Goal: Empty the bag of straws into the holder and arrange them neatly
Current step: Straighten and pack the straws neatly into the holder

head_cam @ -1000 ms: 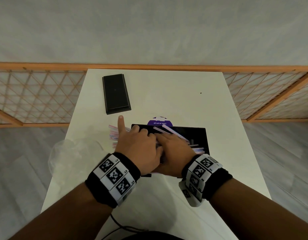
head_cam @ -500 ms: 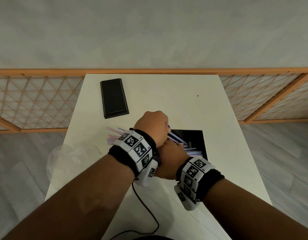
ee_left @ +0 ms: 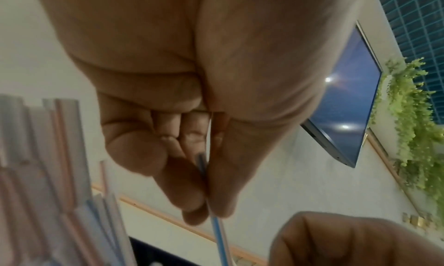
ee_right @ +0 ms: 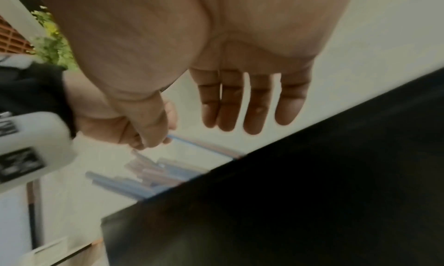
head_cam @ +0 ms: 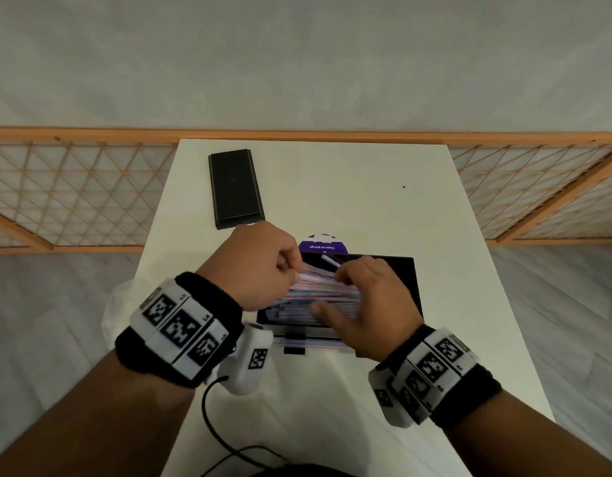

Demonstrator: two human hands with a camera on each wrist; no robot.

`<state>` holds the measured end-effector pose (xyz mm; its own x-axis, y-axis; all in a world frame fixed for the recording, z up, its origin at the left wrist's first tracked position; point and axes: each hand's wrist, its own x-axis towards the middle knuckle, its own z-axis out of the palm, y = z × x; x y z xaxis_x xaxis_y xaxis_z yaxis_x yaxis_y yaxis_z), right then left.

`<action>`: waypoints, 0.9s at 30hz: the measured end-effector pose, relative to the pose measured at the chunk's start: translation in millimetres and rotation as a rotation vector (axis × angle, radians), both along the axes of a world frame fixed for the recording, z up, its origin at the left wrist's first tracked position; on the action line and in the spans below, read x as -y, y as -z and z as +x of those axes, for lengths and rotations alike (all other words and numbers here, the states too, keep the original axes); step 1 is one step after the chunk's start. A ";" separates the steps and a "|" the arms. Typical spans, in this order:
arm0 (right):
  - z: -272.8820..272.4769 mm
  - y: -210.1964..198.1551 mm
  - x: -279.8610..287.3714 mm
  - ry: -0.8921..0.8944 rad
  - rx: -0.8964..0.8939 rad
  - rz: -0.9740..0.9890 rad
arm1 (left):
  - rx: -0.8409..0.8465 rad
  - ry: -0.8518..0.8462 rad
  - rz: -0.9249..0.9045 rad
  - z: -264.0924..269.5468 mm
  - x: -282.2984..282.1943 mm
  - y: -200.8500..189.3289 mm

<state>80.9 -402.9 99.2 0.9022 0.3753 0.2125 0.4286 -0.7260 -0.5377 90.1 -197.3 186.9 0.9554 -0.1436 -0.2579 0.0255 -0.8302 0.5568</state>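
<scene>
A pile of pink, blue and white straws (head_cam: 314, 292) lies across the black holder (head_cam: 410, 287) in the middle of the white table (head_cam: 349, 187). My left hand (head_cam: 292, 270) is at the holder's left end, its thumb and fingers pinching a blue and a white straw (ee_left: 218, 234). My right hand (head_cam: 354, 287) lies over the pile with straight fingers (ee_right: 252, 108), holding nothing. Loose straw ends (ee_right: 153, 173) stick out past the holder's edge (ee_right: 300, 194). The clear bag (head_cam: 120, 304) hangs at the table's left edge.
A black rectangular lid (head_cam: 235, 187) lies at the back left of the table. A purple round sticker (head_cam: 323, 245) shows behind the holder. A wooden lattice rail (head_cam: 73, 197) runs behind and beside the table. A black cable (head_cam: 211, 425) trails near the front.
My left hand, which crossed over the right one half a second ago, now sits at the holder's left end pinching straws. My right hand has opened flat over the pile.
</scene>
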 end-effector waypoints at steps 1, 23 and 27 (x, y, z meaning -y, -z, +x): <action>1.3 1.0 0.4 -0.010 -0.040 -0.040 | -0.011 0.016 0.009 -2.8 0.0 1.5; 1.5 20.1 2.9 -0.180 -0.422 -0.113 | -0.008 -0.143 0.106 43.3 73.8 40.8; 0.0 11.7 9.0 -0.043 -0.362 -0.032 | 0.026 -0.143 0.020 35.2 54.8 21.2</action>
<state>80.8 -411.9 87.5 0.9001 0.4159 -0.1299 0.2454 -0.7302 -0.6376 125.3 -252.2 165.7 0.9722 -0.0003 -0.2343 0.1303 -0.8302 0.5420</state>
